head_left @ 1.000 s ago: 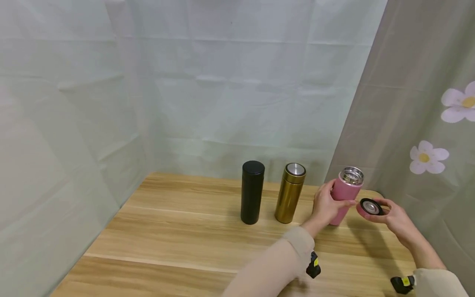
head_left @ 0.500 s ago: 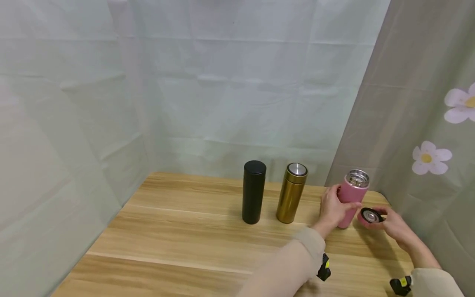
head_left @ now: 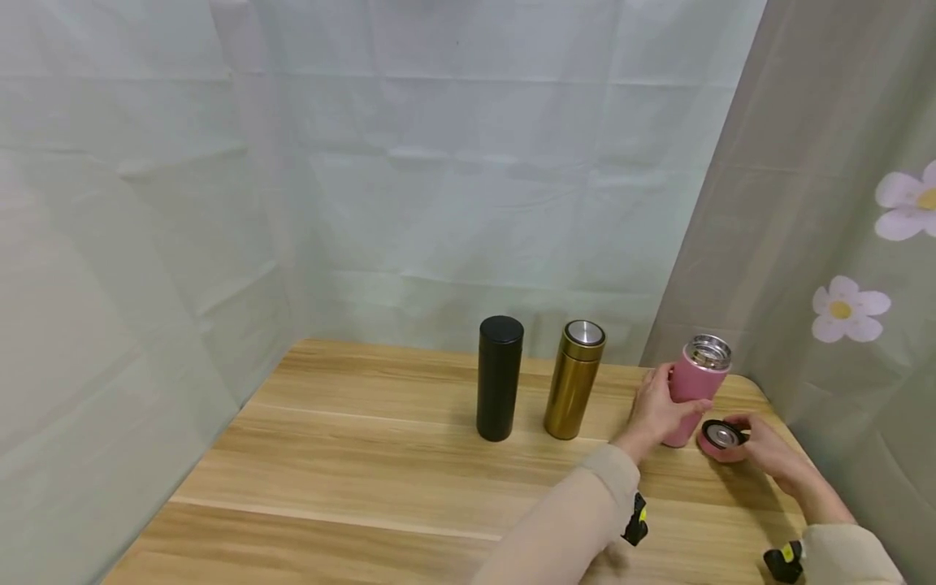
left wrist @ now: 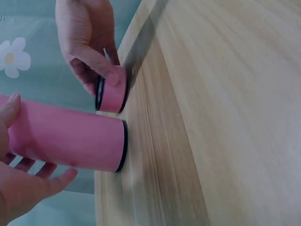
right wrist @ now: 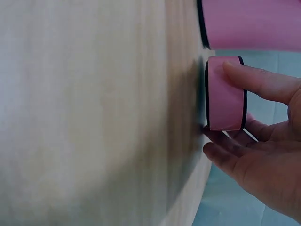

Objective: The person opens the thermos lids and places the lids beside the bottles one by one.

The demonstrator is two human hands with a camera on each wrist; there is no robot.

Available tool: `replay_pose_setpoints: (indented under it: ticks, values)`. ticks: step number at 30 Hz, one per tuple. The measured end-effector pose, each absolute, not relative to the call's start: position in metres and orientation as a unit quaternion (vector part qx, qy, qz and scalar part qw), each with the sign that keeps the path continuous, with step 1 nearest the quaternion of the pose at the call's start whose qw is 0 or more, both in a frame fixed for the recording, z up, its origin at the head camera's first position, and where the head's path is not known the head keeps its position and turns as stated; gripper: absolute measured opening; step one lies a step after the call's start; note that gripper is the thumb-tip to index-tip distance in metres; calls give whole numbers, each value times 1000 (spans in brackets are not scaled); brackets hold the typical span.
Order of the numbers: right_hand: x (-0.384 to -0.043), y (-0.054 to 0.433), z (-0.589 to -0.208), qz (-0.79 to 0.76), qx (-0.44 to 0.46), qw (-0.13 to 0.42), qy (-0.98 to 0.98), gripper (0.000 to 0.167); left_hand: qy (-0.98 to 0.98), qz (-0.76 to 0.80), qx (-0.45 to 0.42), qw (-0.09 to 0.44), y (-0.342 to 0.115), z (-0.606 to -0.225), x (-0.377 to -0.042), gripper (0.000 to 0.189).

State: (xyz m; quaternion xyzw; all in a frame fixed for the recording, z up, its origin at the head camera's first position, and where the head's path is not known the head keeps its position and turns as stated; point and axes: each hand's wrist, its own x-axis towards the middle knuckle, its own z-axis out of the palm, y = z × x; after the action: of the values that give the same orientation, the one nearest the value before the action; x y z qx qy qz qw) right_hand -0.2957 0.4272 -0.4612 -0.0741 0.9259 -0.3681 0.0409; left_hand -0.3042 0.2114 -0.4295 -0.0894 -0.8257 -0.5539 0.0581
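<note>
My left hand (head_left: 653, 413) grips the body of an open pink thermos (head_left: 696, 383) that stands upright at the table's right side, its steel mouth showing. Just right of it, my right hand (head_left: 773, 457) pinches the pink thermos lid (right wrist: 226, 106) between thumb and fingers. The lid lies upside down, metal inner side up, at the tabletop; in the left wrist view its black edge appears to touch the wood. Lid and thermos are slightly apart. Part of the thermos is hidden behind my left fingers.
A gold thermos (head_left: 574, 386) with a steel-topped lid stands left of the pink one. Further left is a black thermos (head_left: 500, 382), also capped. The wooden table (head_left: 351, 455) meets pale curtains (head_left: 468, 203) behind and a flowered curtain (head_left: 848, 382) at right.
My right hand has lowered the lid to the tabletop and shifted slightly left at the end. My left hand has moved the pink thermos a little to the right. Gold and black thermoses stayed put.
</note>
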Motion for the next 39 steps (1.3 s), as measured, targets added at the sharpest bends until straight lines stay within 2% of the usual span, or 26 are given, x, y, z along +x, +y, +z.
replay_pose_setpoints:
  ticks: [4, 12, 15, 19, 25, 28, 32, 39]
  values:
    - [-300, 423, -465, -360, -81, 43, 928, 63, -826, -548, -127, 37, 207, -432, -308, 69]
    - [-297, 419, -458, -355, -84, 69, 928, 84, -816, -568, -103, -10, 201, -433, -307, 79]
    - [-293, 418, -449, -378, -79, 61, 920, 86, -815, -573, -89, -17, 197, -431, -303, 82]
    - [-290, 417, -433, -401, -50, -6, 915, 74, -809, -580, -97, 5, 186, -423, -298, 80]
    - [-284, 409, -411, -401, -11, -170, 900, 44, -798, -588, -130, 32, 166, -407, -293, 75]
    - [-282, 404, -397, -413, 8, -235, 880, 35, -794, -590, -141, 37, 158, -400, -290, 72]
    - [-279, 396, -381, -413, 12, -263, 872, 34, -788, -593, -160, 39, 146, -393, -285, 69]
    - [-272, 384, -364, -433, 3, -264, 862, 30, -766, -607, -206, 46, 122, -385, -274, 62]
